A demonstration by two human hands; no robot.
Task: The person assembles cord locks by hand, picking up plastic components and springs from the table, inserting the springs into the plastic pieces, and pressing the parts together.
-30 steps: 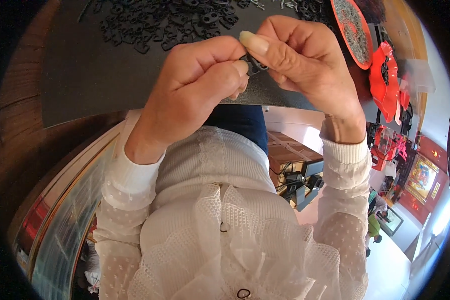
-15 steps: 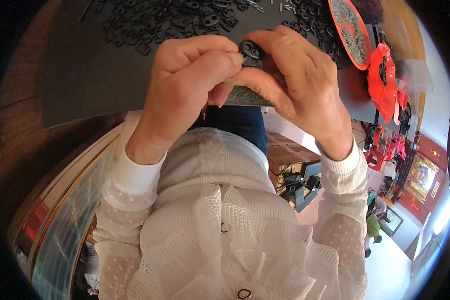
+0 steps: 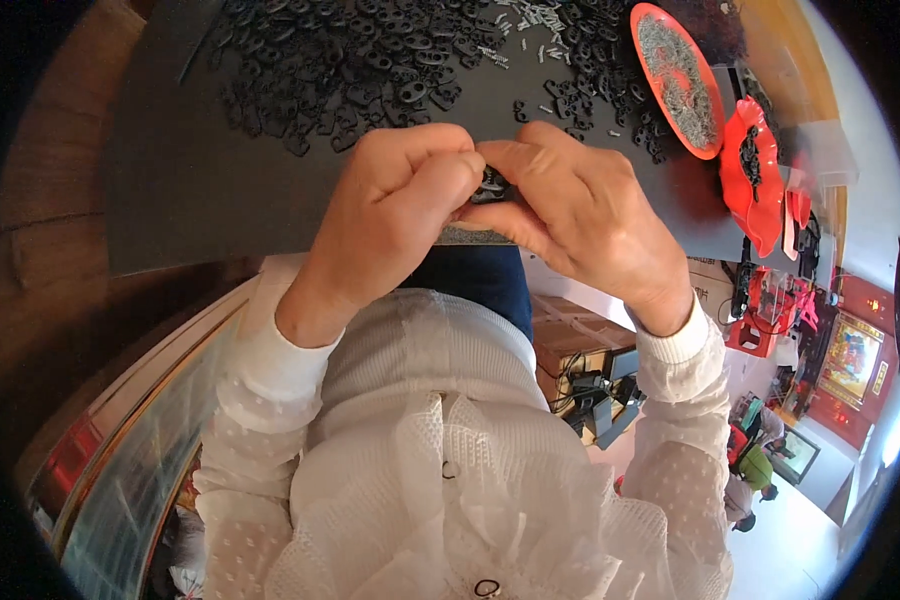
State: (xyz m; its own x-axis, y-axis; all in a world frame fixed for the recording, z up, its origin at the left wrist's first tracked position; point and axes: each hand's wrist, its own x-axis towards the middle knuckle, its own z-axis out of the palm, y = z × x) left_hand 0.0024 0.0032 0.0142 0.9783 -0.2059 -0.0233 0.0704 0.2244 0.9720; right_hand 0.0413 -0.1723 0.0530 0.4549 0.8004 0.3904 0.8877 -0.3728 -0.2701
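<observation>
My left hand (image 3: 390,215) and my right hand (image 3: 570,215) meet over the near edge of a dark grey mat (image 3: 190,190). Between their fingertips sits a small black plastic part (image 3: 492,185), pinched from both sides and mostly hidden by the fingers. Both hands are curled tight around it. A large heap of similar black parts (image 3: 370,65) lies on the mat just beyond my hands.
A red oval dish of small grey metal pieces (image 3: 678,80) and a second red dish with black parts (image 3: 752,170) stand at the right of the mat. Small pale pins (image 3: 530,25) lie scattered at the top. Brown wooden table (image 3: 40,200) shows left.
My hands have shifted slightly lower and closer together around the black part, and the right hand's fingers have curled down over it.
</observation>
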